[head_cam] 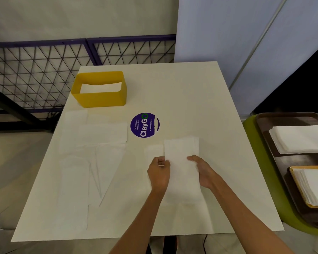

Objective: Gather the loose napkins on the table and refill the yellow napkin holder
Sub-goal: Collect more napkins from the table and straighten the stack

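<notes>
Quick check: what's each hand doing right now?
Left hand: grips the napkin stack at its left edge.
Right hand: grips the same stack's right edge.

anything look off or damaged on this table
The purple ClayGo sticker is torn along its right edge, showing white. Several napkins lie overlapped and askew on the left of the table.
</notes>
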{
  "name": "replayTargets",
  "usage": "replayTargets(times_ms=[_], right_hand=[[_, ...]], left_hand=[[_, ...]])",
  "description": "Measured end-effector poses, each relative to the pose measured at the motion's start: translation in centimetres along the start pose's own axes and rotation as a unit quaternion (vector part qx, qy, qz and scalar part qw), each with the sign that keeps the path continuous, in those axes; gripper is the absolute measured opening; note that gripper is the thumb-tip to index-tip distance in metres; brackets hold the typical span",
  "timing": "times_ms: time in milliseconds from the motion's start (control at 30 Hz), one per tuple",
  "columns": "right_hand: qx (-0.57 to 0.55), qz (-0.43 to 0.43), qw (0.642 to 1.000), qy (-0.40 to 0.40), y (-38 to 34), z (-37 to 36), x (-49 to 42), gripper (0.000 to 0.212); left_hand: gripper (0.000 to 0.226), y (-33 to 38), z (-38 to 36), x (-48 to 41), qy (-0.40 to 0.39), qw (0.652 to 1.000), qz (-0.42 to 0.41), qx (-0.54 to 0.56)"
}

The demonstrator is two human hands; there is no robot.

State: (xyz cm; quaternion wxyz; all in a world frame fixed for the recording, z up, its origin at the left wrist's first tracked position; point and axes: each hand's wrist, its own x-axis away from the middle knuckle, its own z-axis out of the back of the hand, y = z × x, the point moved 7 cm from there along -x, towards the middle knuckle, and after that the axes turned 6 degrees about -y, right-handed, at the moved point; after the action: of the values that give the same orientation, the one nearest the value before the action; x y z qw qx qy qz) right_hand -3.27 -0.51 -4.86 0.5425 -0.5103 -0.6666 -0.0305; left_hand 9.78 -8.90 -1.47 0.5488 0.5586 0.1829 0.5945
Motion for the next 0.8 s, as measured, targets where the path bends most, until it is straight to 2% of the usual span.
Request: replayTargets(times_ms=[167, 333, 433, 600, 800], right_hand=[[0.011, -0.01, 0.999, 0.031, -0.3, 2.1, 0.0, 0.02], [0.002, -0.004, 0.998, 0.055, -1.0, 3.8, 0.4, 0.019], [-0.009, -0.005, 0.998, 0.067, -1.2, 4.6, 0.8, 0.018], [-0.019, -0.001, 0.997, 0.074, -1.1, 5.4, 1.1, 0.017], [-0.031, 0.006, 0.997, 0.073, -1.1, 5.6, 1.3, 0.018]], left_hand=[[0.044, -2.6, 0.9, -0.7, 0.06, 0.992, 0.039, -0.101], [0.078, -3.8, 1.4, -0.4, 0.088, 0.954, 0.098, -0.269], [0.079, -3.5, 1.1, -0.5, 0.082, 0.941, 0.104, -0.312], [0.067, -3.3, 0.9, -0.9, 0.067, 0.937, 0.132, -0.316], [0.066, -2.9, 0.4, -0.6, 0.047, 0.956, 0.105, -0.27]])
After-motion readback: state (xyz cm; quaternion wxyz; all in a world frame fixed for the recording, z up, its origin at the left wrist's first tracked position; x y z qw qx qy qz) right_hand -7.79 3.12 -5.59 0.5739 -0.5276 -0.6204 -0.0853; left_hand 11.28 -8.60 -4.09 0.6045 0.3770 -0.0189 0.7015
